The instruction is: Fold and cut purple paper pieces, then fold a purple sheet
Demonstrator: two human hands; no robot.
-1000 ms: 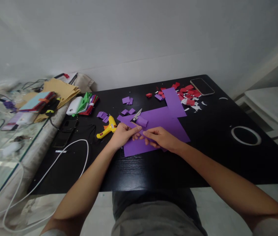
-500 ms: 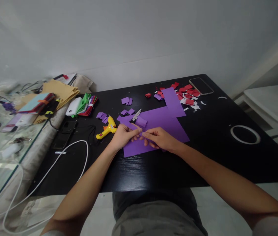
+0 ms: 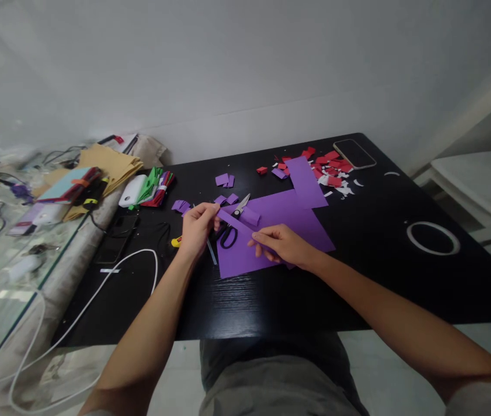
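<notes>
A narrow purple paper strip [image 3: 235, 221] stretches between my two hands, slanting down to the right. My left hand [image 3: 199, 224] pinches its upper left end, and my right hand [image 3: 276, 242] pinches the lower right end. Below the strip lie large purple paper sheets [image 3: 284, 222]. Black-handled scissors [image 3: 228, 236] rest on them, blades pointing away, partly covered by the strip. A yellow glue gun [image 3: 176, 241] is mostly hidden behind my left hand and wrist. A thin pale stick [image 3: 211, 252] lies beside the sheets' left edge.
Small purple pieces [image 3: 225, 180] lie farther back. Red and white scraps [image 3: 334, 170] spread near a phone [image 3: 355, 153] at the back right. A tape ring [image 3: 433, 237] lies to the right. Bundled coloured paper [image 3: 157, 188] and a white cable [image 3: 155, 268] are on the left.
My left hand has moved left and slightly up, away from my right hand, so the purple strip now shows stretched between them. The scissor handles are uncovered; the glue gun is now mostly hidden.
</notes>
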